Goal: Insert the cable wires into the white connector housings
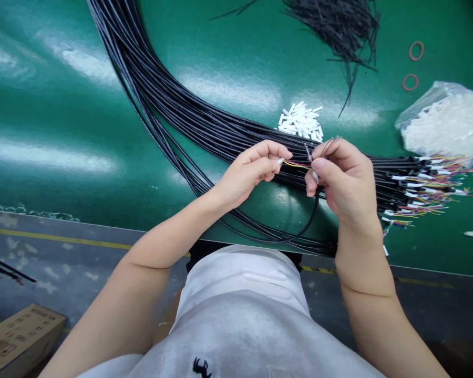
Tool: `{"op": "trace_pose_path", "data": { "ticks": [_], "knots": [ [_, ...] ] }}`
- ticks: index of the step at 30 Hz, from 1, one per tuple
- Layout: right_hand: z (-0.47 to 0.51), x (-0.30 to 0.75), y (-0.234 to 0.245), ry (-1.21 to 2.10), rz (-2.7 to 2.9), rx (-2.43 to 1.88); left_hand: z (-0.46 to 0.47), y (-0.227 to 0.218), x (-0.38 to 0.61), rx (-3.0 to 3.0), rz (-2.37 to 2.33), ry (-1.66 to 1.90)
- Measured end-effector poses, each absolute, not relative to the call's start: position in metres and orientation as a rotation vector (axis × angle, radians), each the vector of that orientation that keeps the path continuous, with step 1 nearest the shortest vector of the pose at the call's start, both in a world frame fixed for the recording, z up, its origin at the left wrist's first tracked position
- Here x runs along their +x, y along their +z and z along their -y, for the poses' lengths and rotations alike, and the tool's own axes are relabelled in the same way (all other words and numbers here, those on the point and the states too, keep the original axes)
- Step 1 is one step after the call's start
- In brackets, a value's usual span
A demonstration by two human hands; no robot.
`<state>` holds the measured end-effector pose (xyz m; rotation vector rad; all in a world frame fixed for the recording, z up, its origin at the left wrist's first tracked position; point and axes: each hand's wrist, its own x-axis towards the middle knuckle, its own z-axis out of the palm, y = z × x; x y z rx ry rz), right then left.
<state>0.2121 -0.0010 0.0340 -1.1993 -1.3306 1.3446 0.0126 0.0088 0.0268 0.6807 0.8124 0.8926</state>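
Observation:
My left hand [249, 172] pinches a small white sleeve [280, 161] between thumb and fingertips. Thin coloured wires [296, 165], yellow and red among them, run from that sleeve across to my right hand [347, 176]. The right fingers are closed around the wires, with some loose ends showing above the thumb. From below the right hand a black cable [314, 210] curves down and to the left. Behind both hands lies a thick bundle of black cables [205, 126]. Its stripped ends with coloured wires [429, 184] and white sleeves spread out on the right.
A pile of white sleeves [300, 121] lies just beyond the bundle. Black thin strips [339, 26] are heaped at the back. Two reddish rings [416, 43] and a clear bag of white pieces [445, 121] sit to the right. A cardboard box [23, 336] stands on the floor.

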Motion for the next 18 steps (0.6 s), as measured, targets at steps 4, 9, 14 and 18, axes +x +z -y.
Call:
{"op": "trace_pose_path", "data": {
  "ticks": [4,9,14,18],
  "knots": [
    [-0.0008,0.2126,0.0339,1.393,1.282,-1.182,-0.0090,0.0272,0.0126,0.688,-0.802,0.887],
    [-0.0028,0.2128,0.0328,1.388,1.266,-1.230,-0.0083,0.0263,0.0118,0.656,-0.811,0.895],
    [-0.0021,0.2130,0.0306,1.323,1.179,-1.185,-0.0082,0.0249,0.0119,0.657,-0.804,0.888],
    [0.0014,0.2171,0.0287,1.251,1.366,-1.106,-0.0079,0.0246,0.0134,0.690,-0.785,0.881]
  ]
}}
